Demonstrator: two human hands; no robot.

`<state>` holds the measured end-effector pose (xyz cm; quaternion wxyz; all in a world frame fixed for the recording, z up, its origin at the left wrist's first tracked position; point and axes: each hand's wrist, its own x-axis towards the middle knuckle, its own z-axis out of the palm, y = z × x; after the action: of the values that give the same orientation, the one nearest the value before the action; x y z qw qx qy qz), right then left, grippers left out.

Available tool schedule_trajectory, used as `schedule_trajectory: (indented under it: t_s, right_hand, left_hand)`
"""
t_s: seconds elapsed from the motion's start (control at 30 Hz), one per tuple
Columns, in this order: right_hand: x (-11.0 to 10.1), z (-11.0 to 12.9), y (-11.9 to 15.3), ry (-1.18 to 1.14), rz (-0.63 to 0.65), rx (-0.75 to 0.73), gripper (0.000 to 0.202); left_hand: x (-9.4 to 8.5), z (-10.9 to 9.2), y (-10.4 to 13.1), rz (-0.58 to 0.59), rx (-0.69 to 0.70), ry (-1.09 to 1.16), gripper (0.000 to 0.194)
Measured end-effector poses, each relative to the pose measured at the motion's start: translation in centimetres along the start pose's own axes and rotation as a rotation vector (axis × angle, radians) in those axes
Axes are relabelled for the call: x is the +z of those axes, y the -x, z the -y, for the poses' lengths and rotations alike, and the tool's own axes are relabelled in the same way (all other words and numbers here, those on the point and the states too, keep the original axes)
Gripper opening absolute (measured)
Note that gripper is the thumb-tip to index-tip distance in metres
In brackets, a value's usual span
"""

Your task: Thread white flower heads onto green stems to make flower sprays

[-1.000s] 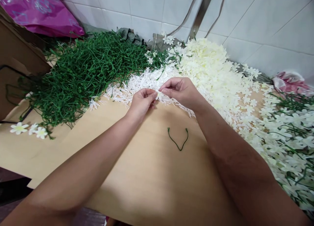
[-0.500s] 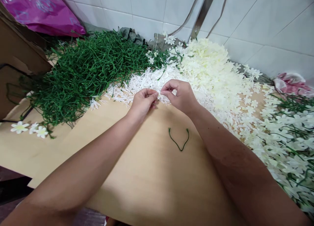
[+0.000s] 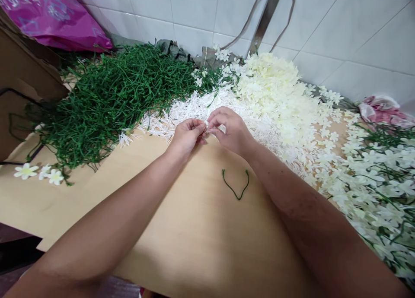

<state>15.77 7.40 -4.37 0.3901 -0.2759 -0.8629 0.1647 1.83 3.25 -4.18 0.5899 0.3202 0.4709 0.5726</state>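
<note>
My left hand (image 3: 189, 135) and my right hand (image 3: 229, 127) meet fingertip to fingertip at the near edge of a heap of thin white stamen pieces (image 3: 191, 106). Both are closed in a pinch. A small white piece (image 3: 206, 124) shows between the fingertips; it looks like one of the stamens, though the fingers cover most of it. Below the hands, a bent green plastic stem (image 3: 239, 198) lies by itself in a V shape on the brown board (image 3: 181, 229).
Green stems (image 3: 129, 90) are piled at the left, pale yellow-white petals (image 3: 275, 82) at the back right. Assembled white flowers with stems (image 3: 382, 190) lie at the right. A cardboard box (image 3: 26, 77), a pink bag (image 3: 58, 17) and a tiled wall (image 3: 194, 13) bound the board.
My right hand has shifted slightly left and its fingers have curled closer over my left fingertips. The green stem lies where it was; the view has moved slightly.
</note>
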Motion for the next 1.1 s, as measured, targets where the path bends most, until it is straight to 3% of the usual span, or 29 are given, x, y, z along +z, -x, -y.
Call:
schedule_trajectory:
  t_s: [0.3, 0.63, 1.1]
  right_hand:
    - [1.3, 0.2, 1.1, -0.271, -0.093, 0.306, 0.002]
    - [1.7, 0.1, 1.2, -0.429, -0.191, 0.488, 0.004]
    - [1.9, -0.2, 1.1, -0.485, -0.221, 0.568, 0.003]
  left_hand:
    - [-0.3, 0.0, -0.2, 0.049, -0.027, 0.004, 0.015]
    - [-0.2, 0.0, 0.0, 0.089, 0.005, -0.069, 0.016]
    - [0.2, -0.2, 0.2, 0.034, -0.023, -0.128, 0.018]
